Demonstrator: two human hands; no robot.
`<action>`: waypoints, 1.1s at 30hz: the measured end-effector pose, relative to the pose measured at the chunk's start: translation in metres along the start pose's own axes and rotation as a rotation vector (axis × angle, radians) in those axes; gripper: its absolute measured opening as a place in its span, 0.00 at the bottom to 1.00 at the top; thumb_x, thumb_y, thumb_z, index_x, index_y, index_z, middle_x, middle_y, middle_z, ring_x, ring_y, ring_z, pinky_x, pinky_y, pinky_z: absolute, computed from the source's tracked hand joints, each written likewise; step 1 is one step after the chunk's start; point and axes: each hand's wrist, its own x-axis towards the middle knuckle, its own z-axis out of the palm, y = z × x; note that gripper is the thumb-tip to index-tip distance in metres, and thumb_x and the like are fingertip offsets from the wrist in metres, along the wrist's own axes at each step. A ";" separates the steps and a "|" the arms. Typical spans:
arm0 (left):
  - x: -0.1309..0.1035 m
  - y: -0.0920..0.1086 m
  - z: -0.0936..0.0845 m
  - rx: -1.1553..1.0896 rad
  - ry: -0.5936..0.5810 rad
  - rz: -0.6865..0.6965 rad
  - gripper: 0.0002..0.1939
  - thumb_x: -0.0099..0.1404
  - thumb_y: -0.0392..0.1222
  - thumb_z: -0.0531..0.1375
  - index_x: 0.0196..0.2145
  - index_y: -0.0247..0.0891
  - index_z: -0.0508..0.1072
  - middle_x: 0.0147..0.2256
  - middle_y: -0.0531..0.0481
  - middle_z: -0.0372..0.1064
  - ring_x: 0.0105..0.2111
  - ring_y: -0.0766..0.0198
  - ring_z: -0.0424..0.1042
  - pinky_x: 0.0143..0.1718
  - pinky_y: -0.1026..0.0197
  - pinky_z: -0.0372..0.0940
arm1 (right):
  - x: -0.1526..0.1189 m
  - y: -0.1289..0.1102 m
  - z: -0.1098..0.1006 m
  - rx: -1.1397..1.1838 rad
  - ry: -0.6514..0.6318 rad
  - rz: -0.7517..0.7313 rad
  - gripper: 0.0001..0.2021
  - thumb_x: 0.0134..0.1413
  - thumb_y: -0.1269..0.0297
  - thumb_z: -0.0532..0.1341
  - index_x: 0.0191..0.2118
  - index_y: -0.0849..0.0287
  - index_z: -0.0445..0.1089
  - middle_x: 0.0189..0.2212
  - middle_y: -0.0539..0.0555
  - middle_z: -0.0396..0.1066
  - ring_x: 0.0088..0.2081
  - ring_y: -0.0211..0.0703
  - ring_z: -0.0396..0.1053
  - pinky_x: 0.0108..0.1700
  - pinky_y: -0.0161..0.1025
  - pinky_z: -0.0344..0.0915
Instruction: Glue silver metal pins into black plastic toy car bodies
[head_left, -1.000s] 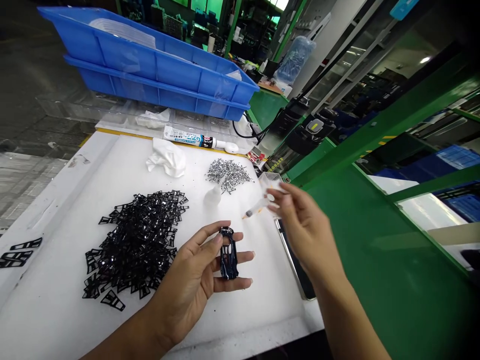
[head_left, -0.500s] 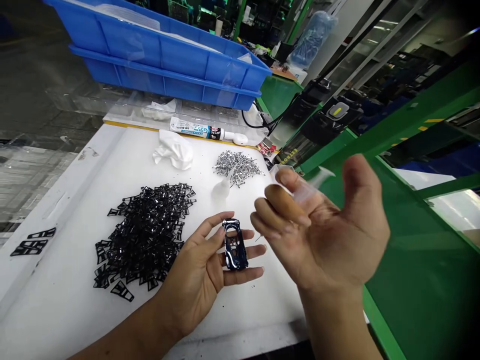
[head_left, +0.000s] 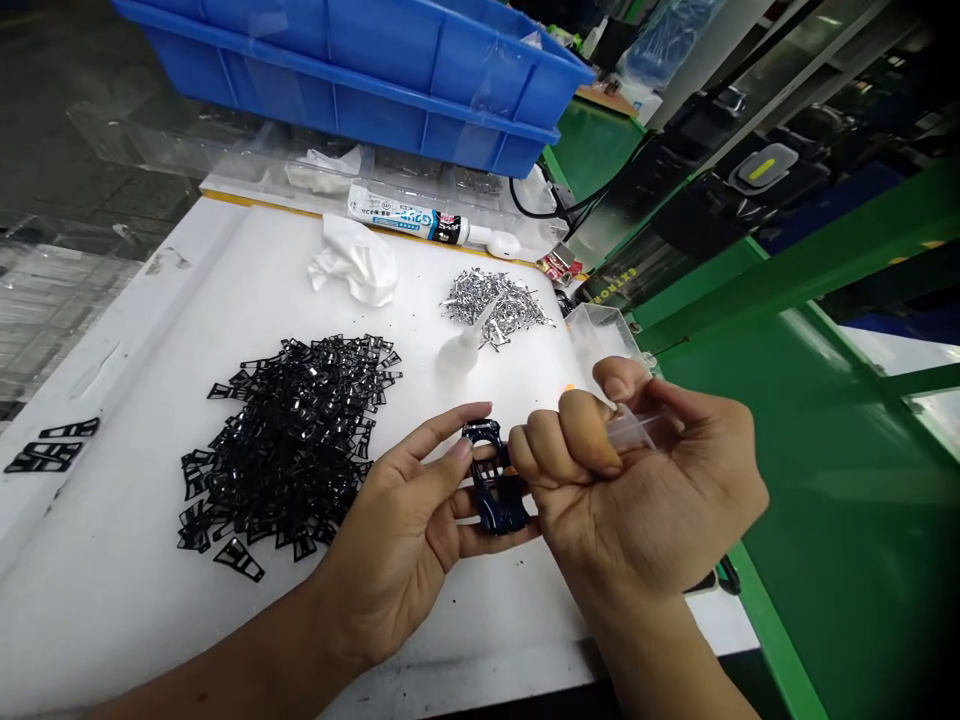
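My left hand (head_left: 397,530) holds a small dark blue toy car body (head_left: 496,505), its openings facing up, between thumb and fingers. My right hand (head_left: 637,490) is closed around a clear plastic syringe (head_left: 631,428), whose flared end shows by the palm. The syringe's tip is hidden behind the fingers, which are right beside the car body's right edge. To the left lies a heap of black plastic frame pieces (head_left: 289,450). Beyond the hands are a pile of small shiny silver parts (head_left: 499,305) and a translucent squeeze bottle (head_left: 459,352) with a thin nozzle.
A crumpled white tissue (head_left: 352,262) and a glue tube (head_left: 409,217) lie toward the back of the white work surface (head_left: 150,400). Blue bins (head_left: 345,75) stand behind them. A clear box (head_left: 604,335) and a green frame (head_left: 832,440) are on the right. Loose black pieces (head_left: 52,447) lie far left.
My right hand has moved left and down to the car body, and its thumb has folded in toward the syringe's end. My left hand still holds the car body. The view has shifted.
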 end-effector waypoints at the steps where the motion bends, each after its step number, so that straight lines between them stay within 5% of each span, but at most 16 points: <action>1: 0.000 0.000 0.000 -0.001 -0.006 0.001 0.15 0.70 0.33 0.57 0.53 0.40 0.73 0.40 0.43 0.77 0.35 0.62 0.78 0.42 0.47 0.76 | 0.001 0.000 0.001 0.000 0.015 -0.011 0.13 0.56 0.55 0.48 0.25 0.54 0.60 0.12 0.43 0.40 0.14 0.34 0.39 0.16 0.34 0.49; 17: 0.002 0.000 -0.001 0.000 -0.002 0.015 0.14 0.71 0.32 0.56 0.52 0.36 0.73 0.39 0.42 0.78 0.33 0.62 0.79 0.38 0.56 0.76 | 0.006 0.008 0.007 -0.016 -0.015 -0.075 0.16 0.58 0.57 0.46 0.22 0.55 0.56 0.11 0.44 0.40 0.14 0.33 0.38 0.16 0.34 0.47; 33: 0.001 -0.001 -0.002 -0.003 -0.004 0.029 0.13 0.70 0.32 0.57 0.51 0.37 0.74 0.37 0.45 0.77 0.32 0.66 0.77 0.39 0.54 0.76 | 0.002 0.011 0.008 -0.034 0.034 -0.180 0.17 0.61 0.58 0.45 0.22 0.55 0.58 0.11 0.44 0.39 0.13 0.33 0.36 0.15 0.34 0.45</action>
